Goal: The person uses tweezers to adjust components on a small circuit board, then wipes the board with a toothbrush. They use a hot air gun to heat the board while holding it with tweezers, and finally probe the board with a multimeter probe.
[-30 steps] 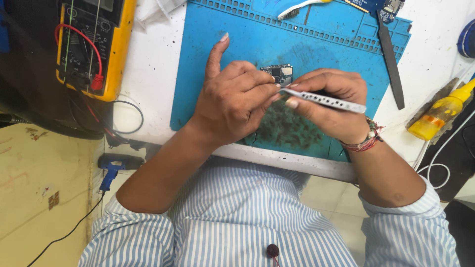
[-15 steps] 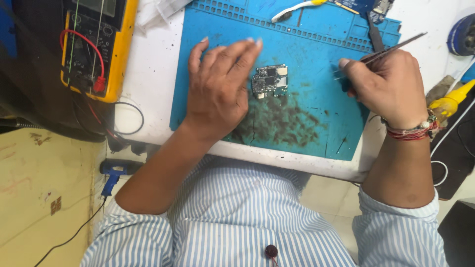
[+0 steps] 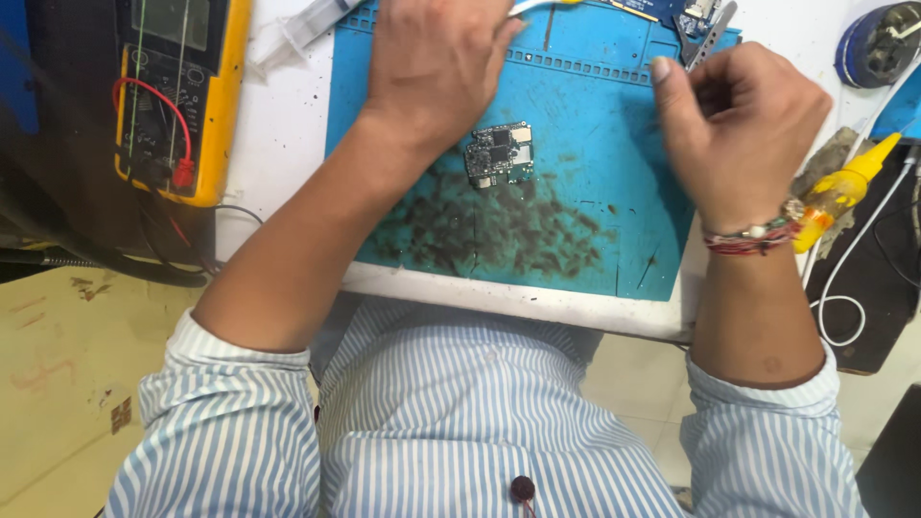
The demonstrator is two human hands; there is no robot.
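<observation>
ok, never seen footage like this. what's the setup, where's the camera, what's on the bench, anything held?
No machine here: a person in a striped shirt works with bare hands. The single view comes from a camera on their head, looking down. A blue work mat lies on a white bench, with a small circuit board on it above a dark smudged patch. The left hand reaches to the mat's far edge; whether it grips anything is hidden. The right hand is curled beside metal tweezers; a grip on them can't be confirmed. A yellow multimeter sits left, a yellow-tipped bottle right.
</observation>
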